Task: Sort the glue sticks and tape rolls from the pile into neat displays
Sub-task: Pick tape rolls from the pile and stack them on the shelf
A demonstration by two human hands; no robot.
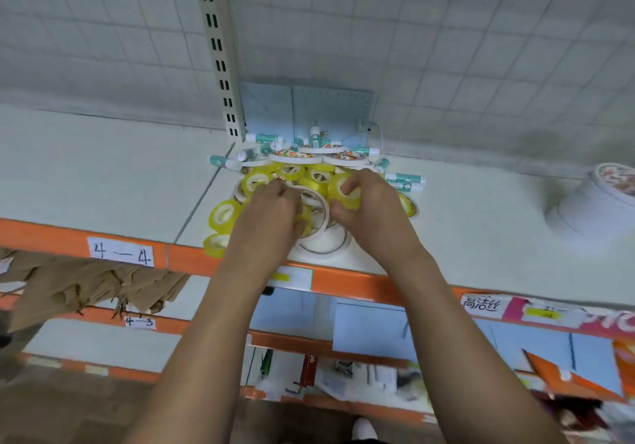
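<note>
Open shelf [103,168] left of pile [302,165]; open stretch between pile and blurred white round object [584,206] at right. Slotted post [220,65], blue boards [330,110] close off rear. Front over orange rail [343,282] passable.

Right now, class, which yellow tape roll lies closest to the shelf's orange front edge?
The yellow tape roll at the pile's front-left corner, almost on the orange edge; every other yellow roll lies farther back.

yellow tape rolls [223,214]: glossy, translucent plastic. white tape rolls [323,242]: matt, paper-like. glue sticks [403,178]: smooth plastic. shelf [103,175]: matt, painted. upright post [220,65]: painted metal. cardboard [86,282]: rough, torn.
</note>
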